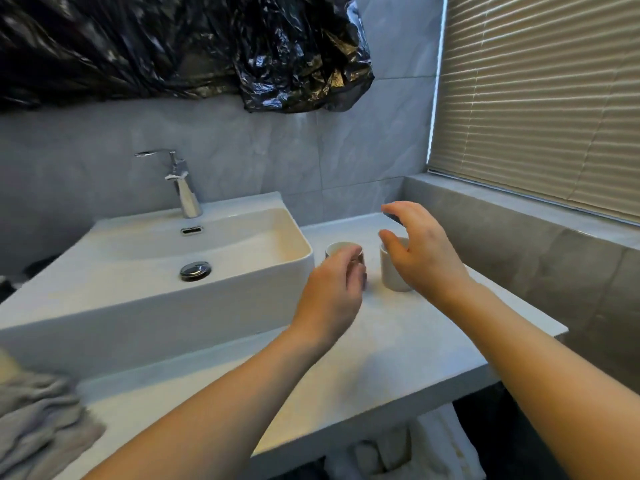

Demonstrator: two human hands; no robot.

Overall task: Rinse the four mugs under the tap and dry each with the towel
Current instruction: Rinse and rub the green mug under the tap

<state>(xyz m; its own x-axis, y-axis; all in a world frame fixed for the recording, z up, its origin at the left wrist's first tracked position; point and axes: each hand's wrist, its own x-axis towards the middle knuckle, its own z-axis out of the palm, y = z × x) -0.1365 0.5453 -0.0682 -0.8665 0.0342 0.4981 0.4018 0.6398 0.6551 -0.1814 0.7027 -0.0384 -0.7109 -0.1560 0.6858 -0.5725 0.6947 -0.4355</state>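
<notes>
Landmark: white rectangular ceramic basin set on a pale stone countertop.

Chrome single-lever tap stands at the back rim of the basin; no water visible from it. Chrome pop-up drain plug sits in the basin floor, and a slotted overflow opening shows below the tap.

Mugs: two seen, both upright on the countertop to the right of the basin. A small cup with a white inside and dark outer wall stands just beside the basin's right wall. A plain white cylindrical mug stands further right, apart from the first. Part of a dark object shows behind the right hand's fingertips; cannot tell what it is.

Left hand: fingers curled loosely in front of the dark-walled cup, at or very near its side. Contact cannot be confirmed; no firm grasp visible.

Right hand: spread wide, fingers relaxed and arched over the white mug, thumb close to its rim, holding nothing.

Grey crumpled cloth towel lies on the countertop to the near left of the basin.

Crinkled black plastic sheet hangs on the grey tiled wall above the basin. Beige slatted blind covers the window far right of the basin.
</notes>
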